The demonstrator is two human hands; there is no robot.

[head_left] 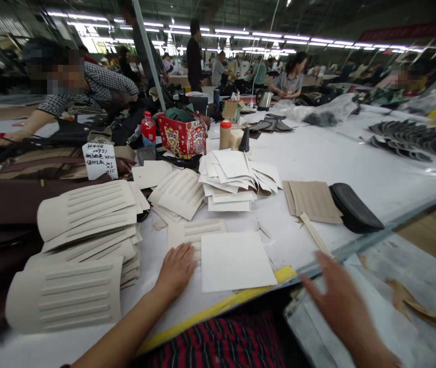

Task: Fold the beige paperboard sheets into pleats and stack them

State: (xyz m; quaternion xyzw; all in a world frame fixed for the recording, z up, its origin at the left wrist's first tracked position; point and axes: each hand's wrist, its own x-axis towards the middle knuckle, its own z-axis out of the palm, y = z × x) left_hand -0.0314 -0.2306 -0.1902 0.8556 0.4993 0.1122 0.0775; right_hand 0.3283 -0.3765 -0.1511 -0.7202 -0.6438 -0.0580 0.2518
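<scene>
My left hand (pixel 175 271) lies flat on the white table, its fingertips on the edge of a cream ribbed panel (pixel 197 231). Beside it, a plain white rectangular sheet (pixel 236 261) partly covers that panel. Blurred by motion, my right hand (pixel 338 294) is over the table's front edge, thumb and fingers apart. Its fingertips are close to a small bundle of thin cream strips (pixel 315 232); whether they touch is unclear. The strips' upper end lies against a stack of tan pieces (pixel 313 199).
Stacks of ribbed cream panels (pixel 83 291) stand at left. White sheets (pixel 229 174) are piled behind, near a red patterned box (pixel 183 135) and red-capped bottle (pixel 148 130). A black curved object (pixel 356 207) lies right. At left, a person in checked sleeves (pixel 106 79) leans over the table.
</scene>
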